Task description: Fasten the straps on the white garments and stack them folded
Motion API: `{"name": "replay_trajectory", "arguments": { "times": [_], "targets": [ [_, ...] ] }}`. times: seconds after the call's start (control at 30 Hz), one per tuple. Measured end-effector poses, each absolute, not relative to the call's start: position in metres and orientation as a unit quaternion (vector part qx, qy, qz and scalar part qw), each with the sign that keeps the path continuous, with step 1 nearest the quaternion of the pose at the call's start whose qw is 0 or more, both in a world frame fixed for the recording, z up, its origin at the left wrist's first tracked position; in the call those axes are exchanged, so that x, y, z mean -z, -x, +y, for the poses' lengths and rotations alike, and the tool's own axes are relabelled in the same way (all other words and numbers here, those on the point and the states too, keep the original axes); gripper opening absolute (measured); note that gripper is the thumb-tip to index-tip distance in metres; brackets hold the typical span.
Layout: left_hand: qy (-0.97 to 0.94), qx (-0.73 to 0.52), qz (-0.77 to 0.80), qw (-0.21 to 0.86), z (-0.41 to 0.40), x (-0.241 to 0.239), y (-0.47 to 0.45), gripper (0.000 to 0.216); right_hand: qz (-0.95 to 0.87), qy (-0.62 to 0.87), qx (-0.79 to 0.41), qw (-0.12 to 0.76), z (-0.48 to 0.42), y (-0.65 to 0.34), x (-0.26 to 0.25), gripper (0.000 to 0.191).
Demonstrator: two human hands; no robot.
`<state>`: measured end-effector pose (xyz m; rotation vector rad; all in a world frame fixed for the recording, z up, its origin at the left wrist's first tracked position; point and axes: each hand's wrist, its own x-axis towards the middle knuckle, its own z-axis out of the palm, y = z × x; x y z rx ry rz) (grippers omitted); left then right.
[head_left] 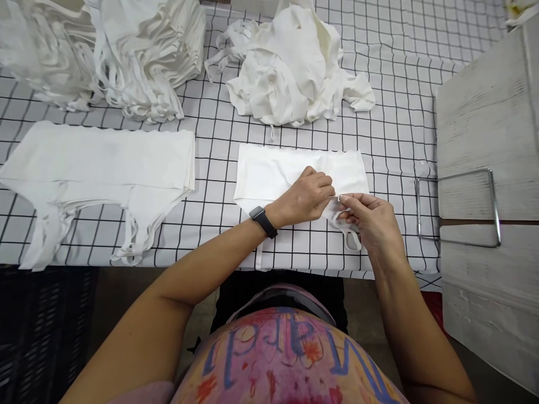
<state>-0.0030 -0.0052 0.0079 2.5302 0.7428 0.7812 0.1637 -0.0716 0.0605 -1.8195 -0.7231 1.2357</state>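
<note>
A white strappy camisole top (261,171) lies flat on the checked cloth in front of me, its straps toward the table's front edge. My left hand (314,193), with a black watch on the wrist, is closed over the top's lower middle. Its fingertips pinch the fabric edge, partly hidden by the hand. Close on its right, my right hand (366,216) pinches the same edge near a strap between thumb and forefinger. A looped strap (351,238) hangs beneath the right fingers. Whatever fine detail lies between the fingertips is too small to make out.
A neat stack of white tops (105,160) lies to the left. Taller folded piles (147,56) stand behind it, and a crumpled heap of white garments (290,67) lies ahead. At right are pale boards (484,129) with a metal wire frame (497,207). A black crate (42,325) sits lower left.
</note>
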Motion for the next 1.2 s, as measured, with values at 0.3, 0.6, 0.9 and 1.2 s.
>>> {"name": "replay_trajectory", "arguments": {
  "times": [0.3, 0.6, 0.9, 1.2],
  "targets": [
    [-0.875, -0.305, 0.275, 0.257, -0.004, -0.009, 0.003, 0.025, -0.237, 0.68, -0.533, 0.444, -0.08, -0.162, -0.057, 0.026],
    [-0.868, -0.316, 0.277, 0.265, -0.002, -0.006, 0.003, 0.02, -0.289, 0.672, -0.513, 0.45, -0.086, -0.161, -0.053, 0.021],
    [-0.871, -0.312, 0.277, 0.26, -0.002, -0.005, 0.003, 0.017, -0.268, 0.684, -0.513, 0.445, -0.084, -0.156, -0.058, 0.026],
    [-0.886, -0.305, 0.263, 0.231, -0.003, -0.006, 0.003, 0.028, -0.306, 0.709, -0.516, 0.371, -0.074, -0.158, -0.066, 0.024]
  ]
}}
